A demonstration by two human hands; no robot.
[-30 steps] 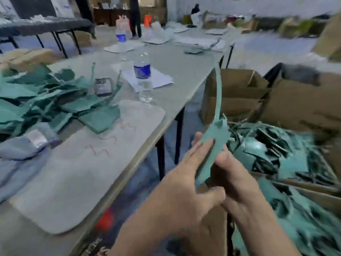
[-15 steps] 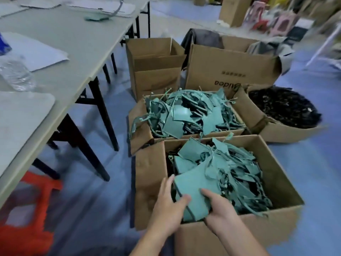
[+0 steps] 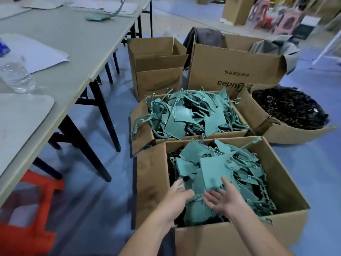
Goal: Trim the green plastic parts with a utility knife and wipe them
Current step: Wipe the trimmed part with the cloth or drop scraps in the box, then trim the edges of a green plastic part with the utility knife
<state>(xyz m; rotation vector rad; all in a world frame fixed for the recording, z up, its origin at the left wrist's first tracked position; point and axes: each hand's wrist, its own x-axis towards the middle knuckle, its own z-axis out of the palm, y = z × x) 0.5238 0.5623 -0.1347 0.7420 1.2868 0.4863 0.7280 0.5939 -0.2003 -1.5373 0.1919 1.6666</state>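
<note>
Red stool (image 3: 27, 228) is standing on the blue floor at far left, partly under the counter (image 3: 73, 58). Clear water bottle (image 3: 14, 74) is standing on the counter's near end, with a white paper sheet (image 3: 36, 50) lying just behind it and a single green part (image 3: 99, 16) lying far down the counter. Left hand (image 3: 177, 198) is reaching into the near cardboard box (image 3: 239, 237), its fingers relaxed and loosely spread, blurred, resting on the heap of green plastic parts (image 3: 215, 169) that is filling this box. Right hand (image 3: 225, 198) is hovering just beside it over the same heap, palm turned up, fingers apart and gripping nothing. A second box (image 3: 142, 130), directly behind, is holding more green parts in a tangled pile. Two brown cartons (image 3: 158, 80) are standing further back. At far right a sagging box (image 3: 273, 133) is holding black pieces.
</note>
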